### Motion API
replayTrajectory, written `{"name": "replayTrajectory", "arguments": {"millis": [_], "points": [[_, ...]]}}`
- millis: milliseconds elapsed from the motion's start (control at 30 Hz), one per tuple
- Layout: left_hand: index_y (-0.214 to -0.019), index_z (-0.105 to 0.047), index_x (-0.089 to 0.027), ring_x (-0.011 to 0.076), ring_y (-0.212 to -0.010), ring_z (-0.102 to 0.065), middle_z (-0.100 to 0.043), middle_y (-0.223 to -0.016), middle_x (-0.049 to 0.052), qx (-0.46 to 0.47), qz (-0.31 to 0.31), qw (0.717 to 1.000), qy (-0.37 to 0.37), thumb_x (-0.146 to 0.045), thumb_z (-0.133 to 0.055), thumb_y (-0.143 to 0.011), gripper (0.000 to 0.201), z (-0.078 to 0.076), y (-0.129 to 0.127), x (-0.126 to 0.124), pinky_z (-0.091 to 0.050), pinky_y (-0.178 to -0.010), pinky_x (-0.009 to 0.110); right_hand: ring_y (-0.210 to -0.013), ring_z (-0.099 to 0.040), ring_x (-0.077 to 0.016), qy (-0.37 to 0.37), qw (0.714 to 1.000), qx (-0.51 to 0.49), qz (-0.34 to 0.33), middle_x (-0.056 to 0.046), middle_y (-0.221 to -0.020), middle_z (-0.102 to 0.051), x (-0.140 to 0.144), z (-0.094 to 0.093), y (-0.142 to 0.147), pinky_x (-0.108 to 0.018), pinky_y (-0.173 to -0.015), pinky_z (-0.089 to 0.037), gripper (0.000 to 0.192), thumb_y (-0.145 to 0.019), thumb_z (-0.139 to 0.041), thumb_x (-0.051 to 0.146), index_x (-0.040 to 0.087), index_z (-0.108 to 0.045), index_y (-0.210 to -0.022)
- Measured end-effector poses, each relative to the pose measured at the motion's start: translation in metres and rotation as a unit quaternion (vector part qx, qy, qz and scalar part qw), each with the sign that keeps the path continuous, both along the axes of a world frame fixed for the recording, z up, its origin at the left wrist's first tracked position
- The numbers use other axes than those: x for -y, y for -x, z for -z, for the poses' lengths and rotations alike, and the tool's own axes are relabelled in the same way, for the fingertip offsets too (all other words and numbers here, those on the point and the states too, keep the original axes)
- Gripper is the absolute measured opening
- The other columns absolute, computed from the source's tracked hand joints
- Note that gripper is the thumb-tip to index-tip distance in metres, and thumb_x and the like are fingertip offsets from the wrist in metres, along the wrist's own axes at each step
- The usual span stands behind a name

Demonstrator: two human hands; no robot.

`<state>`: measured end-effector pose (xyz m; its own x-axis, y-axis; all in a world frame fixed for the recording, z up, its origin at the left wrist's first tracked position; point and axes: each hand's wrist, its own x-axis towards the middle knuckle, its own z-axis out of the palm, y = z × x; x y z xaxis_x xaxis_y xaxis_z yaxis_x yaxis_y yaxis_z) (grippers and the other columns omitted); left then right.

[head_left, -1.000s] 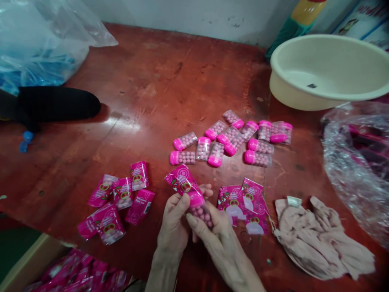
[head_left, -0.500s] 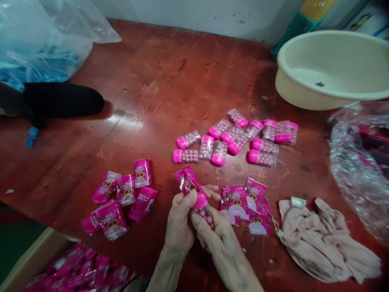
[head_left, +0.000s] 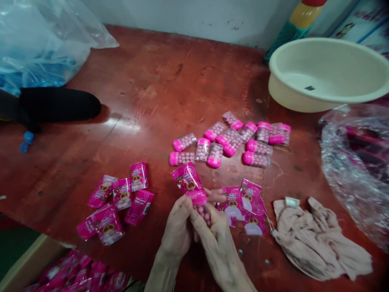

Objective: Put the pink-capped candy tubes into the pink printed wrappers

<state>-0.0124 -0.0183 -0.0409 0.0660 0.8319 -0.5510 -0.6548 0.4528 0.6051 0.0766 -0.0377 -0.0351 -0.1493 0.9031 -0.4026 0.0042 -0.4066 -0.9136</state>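
Hands: left hand and right hand meet at 6 o'clock on the glossy red-brown wooden tabletop, both clenched around one item
In hand: clear plastic candy tube with a pink cap and pink beads inside, its cap end pushed into a magenta printed foil sleeve that sticks up toward 12 o'clock; left fingers pinch the sleeve mouth, right fingers grip the tube's bare lower end
Stage: judged partway, since the cap is inside the sleeve and most of the beaded body is outside it
Done pile: six or so filled magenta wrapped packs lie loosely at 9 o'clock of the hands, some overlapping
More done: an open cardboard box holding many magenta packs sits at 7 o'clock, below the table edge
Left to wrap: about a dozen bare pink-capped tubes are scattered at 12 to 1 o'clock, touching one another
Sleeve stock: flat empty magenta sleeves are stacked just beside the right hand at 3 o'clock
Judgement: the bare tubes look more numerous than the packs on the table, so plenty appears left
Nearby: crumpled beige cloth at 4 o'clock; cream plastic basin at 1 o'clock; clear plastic bag of pink items at 3 o'clock; clear bag with blue contents at 10 o'clock; a black sleeve of someone else rests at 9 o'clock
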Motion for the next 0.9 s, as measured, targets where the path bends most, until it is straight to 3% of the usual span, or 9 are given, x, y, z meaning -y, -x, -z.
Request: {"name": "replayTrajectory", "arguments": {"millis": [100,200,367,467,600,667,800,900], "points": [[-0.082,-0.069,-0.013,0.0241,-0.081,-0.066,-0.071,-0.089,0.012,0.003,0.025,1.000,-0.012,-0.037,-0.058,-0.078,0.027,-0.002,0.002,-0.002,-0.051,-0.070,0.032,-0.074,-0.056,-0.0179,-0.024,0.996,0.081,-0.003,-0.002,-0.081,-0.062,0.000,-0.002,-0.006,-0.026,-0.062,-0.042,0.020,-0.084,-0.055,0.040,0.023,-0.061,-0.093],[-0.079,-0.069,-0.011,0.0224,-0.078,-0.065,-0.071,-0.086,0.012,-0.008,0.010,1.000,-0.010,-0.036,-0.060,-0.078,0.026,-0.004,0.001,-0.004,-0.050,-0.070,0.031,-0.081,-0.057,-0.0196,-0.084,0.985,0.149,0.010,-0.004,-0.090,-0.063,-0.002,-0.006,-0.013,-0.028,-0.071,-0.043,0.019,-0.084,-0.056,0.036,0.024,-0.061,-0.097],[-0.079,-0.068,-0.013,0.0176,-0.067,-0.063,-0.070,-0.073,0.006,-0.036,-0.024,0.999,-0.010,-0.036,-0.065,-0.075,0.024,0.003,-0.004,0.000,-0.049,-0.063,0.028,-0.084,-0.055,-0.0186,-0.188,0.953,0.209,0.109,-0.004,-0.088,-0.061,-0.016,-0.016,-0.019,-0.029,-0.074,-0.042,0.015,-0.089,-0.047,0.029,0.022,-0.061,-0.090],[-0.078,-0.066,-0.013,0.0125,-0.050,-0.056,-0.064,-0.059,0.002,-0.057,0.014,0.998,0.002,-0.039,-0.067,-0.072,0.027,0.007,-0.006,0.006,-0.046,-0.053,0.024,-0.086,-0.055,-0.0186,-0.157,0.973,0.138,0.099,-0.004,-0.089,-0.059,-0.023,-0.018,-0.019,-0.030,-0.076,-0.043,0.015,-0.087,-0.051,0.031,0.020,-0.062,-0.086],[-0.073,-0.063,-0.012,0.0081,-0.037,-0.048,-0.056,-0.045,-0.001,-0.056,0.085,0.994,0.026,-0.045,-0.063,-0.074,0.033,0.006,-0.005,0.010,-0.039,-0.040,0.018,-0.047,-0.048,-0.0098,-0.020,0.996,-0.015,0.088,0.002,-0.066,-0.053,-0.024,-0.014,-0.019,-0.024,-0.044,-0.037,0.023,-0.085,-0.053,0.036,0.019,-0.059,-0.070],[-0.067,-0.061,-0.011,0.0070,-0.033,-0.046,-0.056,-0.043,0.000,-0.047,0.114,0.992,0.031,-0.048,-0.059,-0.076,0.037,0.004,-0.003,0.009,-0.032,-0.035,0.016,-0.042,-0.043,-0.0086,0.009,0.993,-0.059,0.102,0.004,-0.060,-0.049,-0.024,-0.010,-0.020,-0.023,-0.042,-0.034,0.025,-0.085,-0.054,0.037,0.019,-0.058,-0.067],[-0.064,-0.059,-0.011,0.0060,-0.027,-0.043,-0.055,-0.042,0.000,-0.028,0.104,0.993,0.044,-0.053,-0.056,-0.075,0.044,0.002,0.004,0.003,-0.025,-0.030,0.016,-0.061,-0.046,-0.0120,-0.032,0.985,0.000,0.171,0.002,-0.064,-0.050,-0.026,-0.003,-0.029,-0.024,-0.057,-0.037,0.026,-0.083,-0.058,0.036,0.018,-0.057,-0.064],[-0.064,-0.058,-0.011,0.0063,-0.026,-0.042,-0.053,-0.042,-0.001,-0.028,0.083,0.995,0.050,-0.055,-0.059,-0.071,0.044,0.003,0.008,0.001,-0.025,-0.029,0.016,-0.064,-0.048,-0.0135,-0.054,0.980,0.052,0.182,0.001,-0.067,-0.053,-0.029,-0.001,-0.035,-0.025,-0.059,-0.037,0.027,-0.084,-0.055,0.040,0.018,-0.058,-0.069]]}}
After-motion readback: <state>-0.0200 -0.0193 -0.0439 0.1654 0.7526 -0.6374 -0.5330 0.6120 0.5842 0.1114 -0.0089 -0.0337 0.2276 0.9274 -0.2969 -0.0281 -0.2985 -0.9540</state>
